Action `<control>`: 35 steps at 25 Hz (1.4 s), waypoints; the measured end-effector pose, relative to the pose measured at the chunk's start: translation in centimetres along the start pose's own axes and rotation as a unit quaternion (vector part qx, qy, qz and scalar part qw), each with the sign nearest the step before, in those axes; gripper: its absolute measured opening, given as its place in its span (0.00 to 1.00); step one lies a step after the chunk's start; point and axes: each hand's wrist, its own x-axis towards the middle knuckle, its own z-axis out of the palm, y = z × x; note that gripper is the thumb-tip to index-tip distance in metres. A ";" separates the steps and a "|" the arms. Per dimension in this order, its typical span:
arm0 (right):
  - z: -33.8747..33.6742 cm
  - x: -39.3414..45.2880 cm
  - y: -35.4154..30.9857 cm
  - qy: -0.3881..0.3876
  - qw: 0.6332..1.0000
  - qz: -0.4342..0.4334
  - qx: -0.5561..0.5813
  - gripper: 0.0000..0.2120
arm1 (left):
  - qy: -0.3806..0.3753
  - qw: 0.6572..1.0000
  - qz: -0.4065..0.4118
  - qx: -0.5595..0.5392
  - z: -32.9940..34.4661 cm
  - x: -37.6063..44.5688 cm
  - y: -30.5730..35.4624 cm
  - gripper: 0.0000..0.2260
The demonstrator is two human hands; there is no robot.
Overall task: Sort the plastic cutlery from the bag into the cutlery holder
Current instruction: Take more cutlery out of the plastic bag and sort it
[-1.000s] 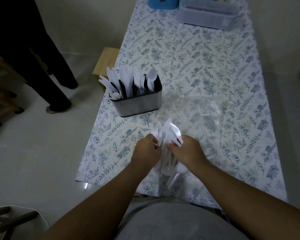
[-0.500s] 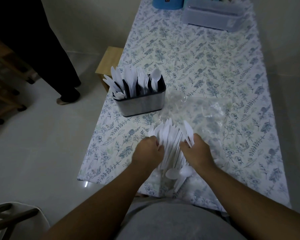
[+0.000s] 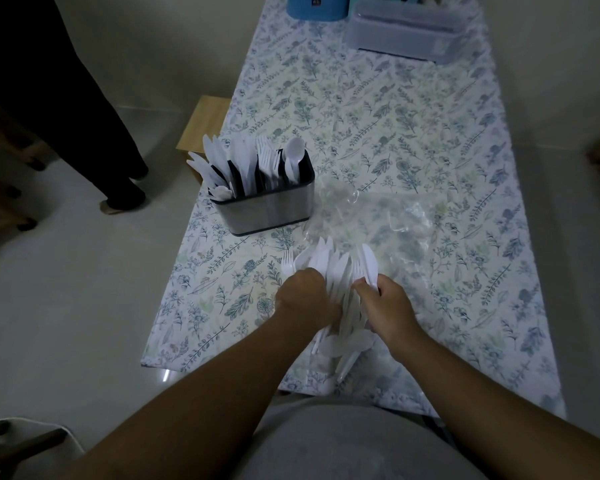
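A fanned bundle of white plastic cutlery (image 3: 336, 271), mostly knives with a fork or two at its left side, stands tilted over the near part of the table, its blades pointing away from the person and its handles and a couple of spoon bowls hanging down toward the table's near edge. The left hand (image 3: 303, 297) is curled round the left side of the bundle and grips it, knuckles up. The right hand (image 3: 387, 303) holds the right side, thumb and fingers pinching a single white knife (image 3: 370, 266) that stands a little apart from the rest of the fan. Just beyond the bundle lies the crumpled clear plastic bag (image 3: 378, 216), flat on the cloth. To the left of the bag, just beside it, stands the rectangular brushed-metal cutlery holder with dark dividers (image 3: 267, 206), already holding white knives in its left part, forks in the middle and spoons at the right. All of this rests on a long table covered with a white cloth printed with blue-green leaves (image 3: 378, 109). At the far end sit a translucent lidded plastic box (image 3: 409, 29) and a blue round container (image 3: 314, 5). On the pale floor to the left are a small wooden stool (image 3: 203, 128) and a standing person's dark trouser legs (image 3: 84, 109).
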 end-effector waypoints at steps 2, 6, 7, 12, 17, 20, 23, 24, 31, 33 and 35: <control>-0.3 0.1 0.1 0.006 1.000 0.011 0.017 0.16 | -0.006 1.000 0.004 0.006 0.1 0.2 0.1 0.24; -0.6 0.4 0.5 0.007 0.999 0.022 0.025 0.13 | -0.009 1.000 0.005 0.007 0.2 0.8 -0.1 0.20; -0.5 0.4 0.6 0.003 0.999 0.022 0.029 0.13 | -0.014 1.000 0.002 -0.005 0.1 0.9 -0.2 0.20; -0.4 0.2 0.4 -0.031 0.995 0.028 0.088 0.11 | -0.024 0.997 -0.017 -0.076 -0.8 0.6 -0.7 0.21; 1.2 0.1 -0.9 -0.129 0.971 0.066 0.190 0.30 | -0.020 0.993 0.101 -0.061 -2.3 -1.2 1.1 0.11; 1.7 0.3 -1.4 -0.151 0.946 0.118 0.262 0.32 | 0.005 0.988 0.107 -0.111 -2.7 -2.0 1.2 0.10; 1.4 0.7 -1.3 -0.134 0.936 0.157 0.286 0.17 | 0.038 0.976 0.095 -0.195 -2.1 -2.5 -0.2 0.13; 1.4 0.6 -1.2 -0.127 0.930 0.172 0.300 0.15 | 0.055 0.971 0.110 -0.205 -1.7 -2.7 -0.6 0.11; 1.8 0.1 -2.2 -0.140 0.917 0.161 0.338 0.15 | 0.125 0.945 0.241 -0.183 0.2 -2.8 -1.4 0.09; 2.0 0.1 -2.6 -0.119 0.925 0.145 0.331 0.12 | 0.125 0.941 0.186 -0.251 0.2 -3.4 -1.4 0.11; 1.7 0.4 -3.4 -0.071 0.922 0.114 0.362 0.06 | 0.117 0.904 0.006 -0.411 0.0 -3.9 -1.3 0.11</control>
